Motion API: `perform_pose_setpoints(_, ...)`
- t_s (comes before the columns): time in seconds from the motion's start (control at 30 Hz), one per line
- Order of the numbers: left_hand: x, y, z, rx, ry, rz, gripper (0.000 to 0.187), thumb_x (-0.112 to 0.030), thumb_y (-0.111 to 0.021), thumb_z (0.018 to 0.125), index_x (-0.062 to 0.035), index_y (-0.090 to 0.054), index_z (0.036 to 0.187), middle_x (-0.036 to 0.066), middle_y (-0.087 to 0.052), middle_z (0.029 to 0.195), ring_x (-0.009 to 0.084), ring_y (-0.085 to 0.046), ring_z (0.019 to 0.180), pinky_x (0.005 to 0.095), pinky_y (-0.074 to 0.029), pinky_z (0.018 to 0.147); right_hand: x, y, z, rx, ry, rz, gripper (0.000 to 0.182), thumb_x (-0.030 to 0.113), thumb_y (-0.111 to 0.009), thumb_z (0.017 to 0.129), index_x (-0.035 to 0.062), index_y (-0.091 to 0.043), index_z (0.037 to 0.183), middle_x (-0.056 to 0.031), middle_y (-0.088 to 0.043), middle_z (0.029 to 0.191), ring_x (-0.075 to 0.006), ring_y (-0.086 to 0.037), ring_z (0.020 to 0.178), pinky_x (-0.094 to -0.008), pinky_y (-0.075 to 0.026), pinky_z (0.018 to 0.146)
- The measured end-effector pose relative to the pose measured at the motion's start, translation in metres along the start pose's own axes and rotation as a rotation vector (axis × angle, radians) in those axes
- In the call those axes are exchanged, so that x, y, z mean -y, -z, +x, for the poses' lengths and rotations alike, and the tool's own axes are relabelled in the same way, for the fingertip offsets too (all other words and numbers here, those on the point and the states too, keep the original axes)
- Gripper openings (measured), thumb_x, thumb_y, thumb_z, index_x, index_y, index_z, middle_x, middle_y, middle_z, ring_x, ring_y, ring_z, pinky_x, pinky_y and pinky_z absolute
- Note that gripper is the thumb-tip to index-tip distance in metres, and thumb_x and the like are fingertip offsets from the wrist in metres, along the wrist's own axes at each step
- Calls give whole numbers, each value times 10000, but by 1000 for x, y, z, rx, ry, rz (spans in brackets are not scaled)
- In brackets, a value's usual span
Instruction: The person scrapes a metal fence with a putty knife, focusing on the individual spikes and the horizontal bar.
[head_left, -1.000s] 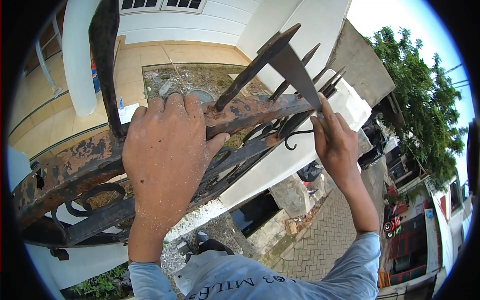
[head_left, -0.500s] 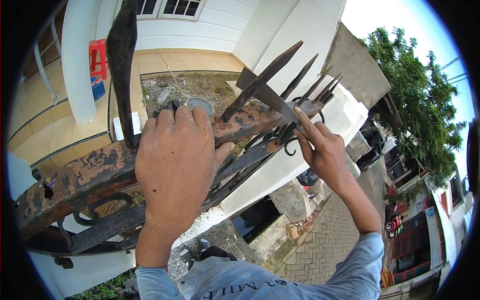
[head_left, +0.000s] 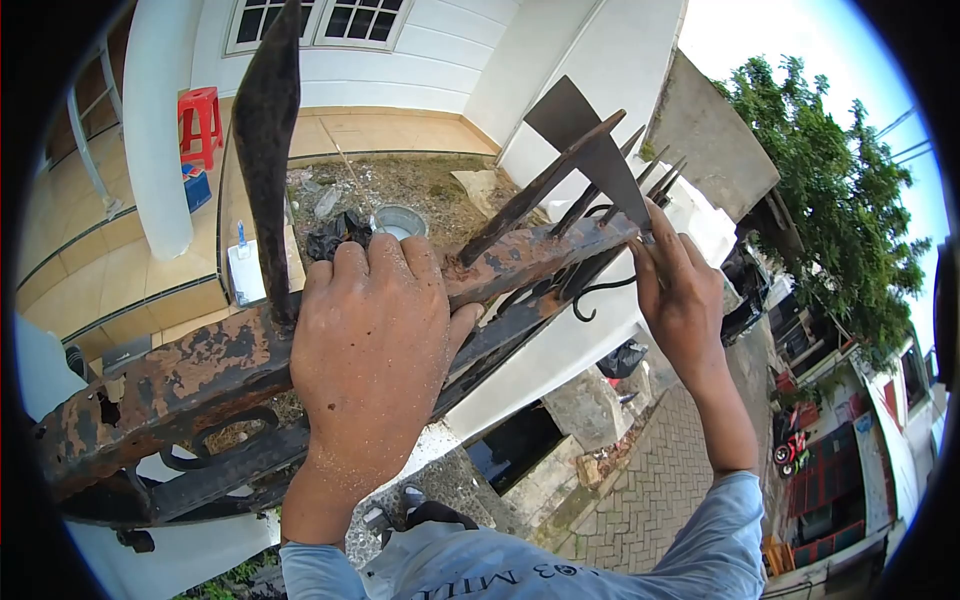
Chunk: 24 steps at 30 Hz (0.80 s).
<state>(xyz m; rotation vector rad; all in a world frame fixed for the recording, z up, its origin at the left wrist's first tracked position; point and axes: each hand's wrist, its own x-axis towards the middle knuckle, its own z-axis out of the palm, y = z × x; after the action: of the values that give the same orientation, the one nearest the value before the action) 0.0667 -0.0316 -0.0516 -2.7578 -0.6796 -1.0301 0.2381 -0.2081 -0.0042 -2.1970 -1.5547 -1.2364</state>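
Note:
My left hand (head_left: 375, 350) is wrapped over the top rail of a rusty metal fence (head_left: 200, 365), thumb on its near side. Specks of dust dot the back of that hand. In my right hand (head_left: 682, 290) is a scraper (head_left: 615, 178) with a flat blade that widens toward its far end; the fingers cover its handle. The blade points up and left among the fence spikes, overlapping a pointed spike (head_left: 515, 210). Dark paint is patchy along the rail, with brown rust between. A taller flat spike (head_left: 268, 130) rises just left of my left hand.
Beyond the fence are a metal bucket (head_left: 400, 218), a black plastic bag (head_left: 338, 235), a red stool (head_left: 200, 125) and a white pillar (head_left: 160, 130). A white wall (head_left: 545, 375) runs below the rail. Paving (head_left: 640, 470) lies to the right.
My right hand has moved right and slightly down in view, and the scraper blade has shifted right and up along the spikes. My left hand keeps its hold on the rail.

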Motion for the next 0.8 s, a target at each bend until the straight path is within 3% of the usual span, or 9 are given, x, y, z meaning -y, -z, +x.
perform_pose_setpoints(0.03,-1,0,0,2,-1,-2,434,-447,-690,721,-45,-611,866,46,-565,754,178,-564,766,308,-429,716,1,0,-1,-23,-13,-13,449,142,-624,829,139,-515,1264,-79,-527,675,-232,-525,462,-356,-420,431)
perform_pose_setpoints(0.1,0,0,-1,-6,-12,-4,431,-448,-690,717,-49,-608,855,46,-561,751,178,-561,762,308,-427,710,15,-1,-13,246,-8,-156,434,106,-617,829,116,-519,1251,-87,-543,692,-236,-547,482,-348,-431,438)
perform_pose_setpoints(0.23,1,-2,0,-21,-30,1,423,-451,-686,718,-54,-600,837,48,-556,752,178,-556,756,308,-426,708,4,-1,-1,-17,-34,1,437,161,-613,840,106,-507,1260,-81,-501,649,-237,-520,461,-352,-416,425)
perform_pose_setpoints(0.3,1,-2,-1,-18,-27,-9,425,-453,-685,718,-55,-595,839,47,-556,753,178,-555,756,308,-426,707,15,-4,-13,222,20,-130,425,141,-604,847,107,-504,1258,-82,-509,653,-235,-528,464,-353,-425,428)
perform_pose_setpoints(0.43,2,-3,-1,-29,-34,-5,432,-457,-685,716,-58,-588,849,44,-555,752,179,-553,758,311,-425,703,12,6,4,57,-60,-78,432,172,-592,860,128,-489,1276,-81,-482,633,-241,-500,436,-363,-428,426)
perform_pose_setpoints(0.57,3,-4,0,-33,-43,-3,433,-461,-687,714,-63,-589,852,40,-553,750,178,-552,758,310,-423,703,21,10,1,276,-12,-187,431,183,-575,874,135,-469,1290,-89,-502,647,-254,-526,451,-365,-430,426)
perform_pose_setpoints(0.67,2,-3,-2,-15,-38,-11,430,-462,-686,717,-65,-591,853,37,-551,748,176,-551,761,310,-421,706,22,4,-2,151,-41,-173,431,197,-575,875,142,-470,1290,-90,-507,652,-259,-523,447,-374,-432,431)
perform_pose_setpoints(0.77,3,-3,0,-17,-38,-2,429,-464,-684,719,-67,-592,854,34,-548,746,174,-550,763,309,-420,706,26,11,1,325,-40,-195,430,196,-573,875,140,-470,1289,-89,-513,664,-259,-526,453,-375,-431,432)
perform_pose_setpoints(0.8,3,-3,-1,-25,-43,-1,429,-465,-683,719,-68,-592,853,33,-547,745,173,-549,762,309,-420,706,27,13,5,237,-64,-171,436,190,-573,874,140,-468,1294,-89,-515,669,-260,-529,454,-379,-430,429)
